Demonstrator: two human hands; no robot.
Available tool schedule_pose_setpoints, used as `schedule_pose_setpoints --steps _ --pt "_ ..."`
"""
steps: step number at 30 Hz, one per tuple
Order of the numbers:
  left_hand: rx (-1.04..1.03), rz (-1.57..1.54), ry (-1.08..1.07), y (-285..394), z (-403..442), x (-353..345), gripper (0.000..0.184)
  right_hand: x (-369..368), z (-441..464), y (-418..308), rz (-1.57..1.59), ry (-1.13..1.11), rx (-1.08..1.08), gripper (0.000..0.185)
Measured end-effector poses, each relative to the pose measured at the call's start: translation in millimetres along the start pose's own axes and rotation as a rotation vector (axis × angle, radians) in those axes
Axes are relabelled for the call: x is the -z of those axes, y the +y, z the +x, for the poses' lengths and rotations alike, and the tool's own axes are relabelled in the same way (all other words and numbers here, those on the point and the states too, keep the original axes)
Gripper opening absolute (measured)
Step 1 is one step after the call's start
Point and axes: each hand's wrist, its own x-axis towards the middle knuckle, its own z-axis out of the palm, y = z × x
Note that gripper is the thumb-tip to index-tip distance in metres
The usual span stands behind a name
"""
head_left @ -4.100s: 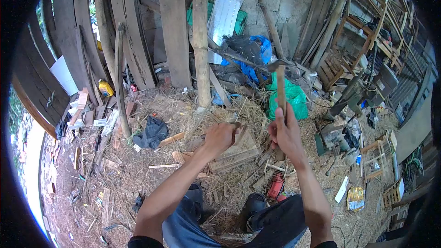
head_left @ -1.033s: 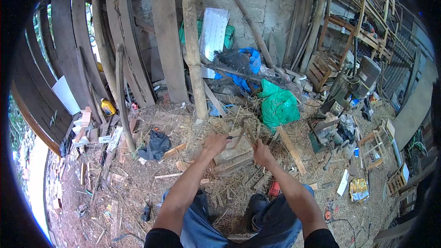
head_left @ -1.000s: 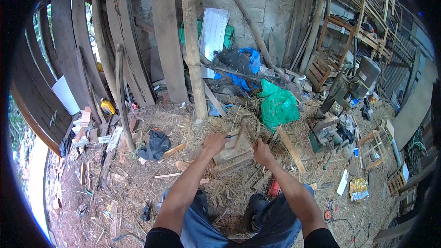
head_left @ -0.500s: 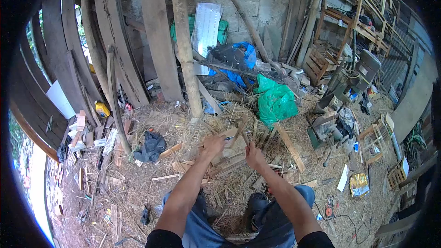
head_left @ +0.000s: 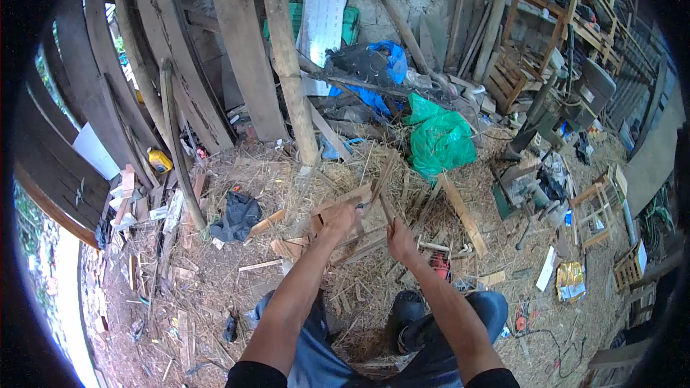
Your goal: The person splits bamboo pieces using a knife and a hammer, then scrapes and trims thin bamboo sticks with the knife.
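Observation:
My left hand [head_left: 341,220] is closed around a small, thin, dark piece [head_left: 361,205] whose kind I cannot make out. It rests by a light wooden board [head_left: 343,200] low over the straw. My right hand [head_left: 402,242] grips a slim wooden handle [head_left: 387,210], held upright and slanting up to the left. A brown elongated piece [head_left: 386,171] meets or crosses its upper end; whether the two are joined is unclear. More wood pieces [head_left: 363,250] lie below and between my hands.
A wooden post [head_left: 287,65] rises ahead. Beyond my hands lies a green plastic sack [head_left: 440,145]. A long plank [head_left: 463,215] is at the right, a black plastic bag [head_left: 237,217] at the left. A red object [head_left: 440,264] sits near my right forearm. Straw and wood scraps litter the floor.
The view has shifted slightly. The brown piece above my right hand now appears longer and more upright. Both hands keep their grip, and the red object by my right forearm has come into sight.

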Motion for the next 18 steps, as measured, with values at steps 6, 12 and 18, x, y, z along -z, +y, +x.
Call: schedule_pose_setpoints --steps 6,12,18 --pt "0.072 -0.166 0.048 -4 -9 0 0.038 6 13 1 0.020 0.116 -0.053 0.024" --pt "0.208 -0.374 -0.005 -30 8 -18 0.035 19 25 42 -0.200 -0.023 -0.364 0.035" --pt "0.214 -0.402 -0.140 -20 5 0 0.033 -22 16 106 -0.203 0.072 -0.280 0.038"
